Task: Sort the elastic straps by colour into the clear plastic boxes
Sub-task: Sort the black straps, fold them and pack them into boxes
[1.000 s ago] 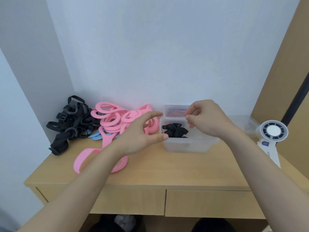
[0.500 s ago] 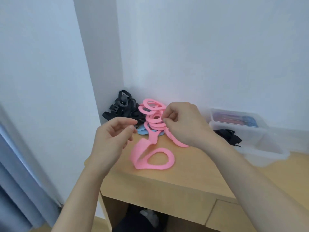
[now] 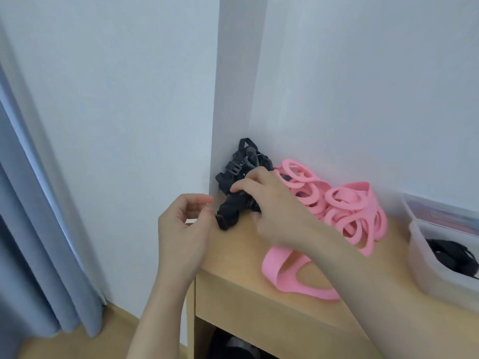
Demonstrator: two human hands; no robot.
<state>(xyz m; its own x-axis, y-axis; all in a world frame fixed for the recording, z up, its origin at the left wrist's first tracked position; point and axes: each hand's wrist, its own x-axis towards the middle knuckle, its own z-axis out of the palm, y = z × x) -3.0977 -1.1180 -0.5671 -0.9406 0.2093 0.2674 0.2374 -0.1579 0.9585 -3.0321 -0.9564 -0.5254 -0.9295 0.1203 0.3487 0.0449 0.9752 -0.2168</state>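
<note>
A pile of black straps [image 3: 234,168] lies in the desk's back left corner against the wall. My right hand [image 3: 274,211] reaches over it and grips a bunched black strap [image 3: 229,212] between thumb and fingers. My left hand [image 3: 185,226] hovers just left of that strap's end, off the desk's left edge, fingers loosely curled and holding nothing. A heap of pink straps [image 3: 347,203] sits right of the black pile, with one long pink loop [image 3: 282,278] trailing forward. At the right edge a clear box [image 3: 425,265] holds a black strap [image 3: 448,255].
A second clear box [image 3: 440,216] stands behind the first, its contents blurred. The wooden desk [image 3: 233,257] ends at its left edge beside a white wall; a grey curtain [image 3: 28,203] hangs further left. Dark objects sit under the desk.
The view swung left. My right hand moved from the pink straps to the black pile and took hold of a black strap. My left hand followed to the desk's left edge.
</note>
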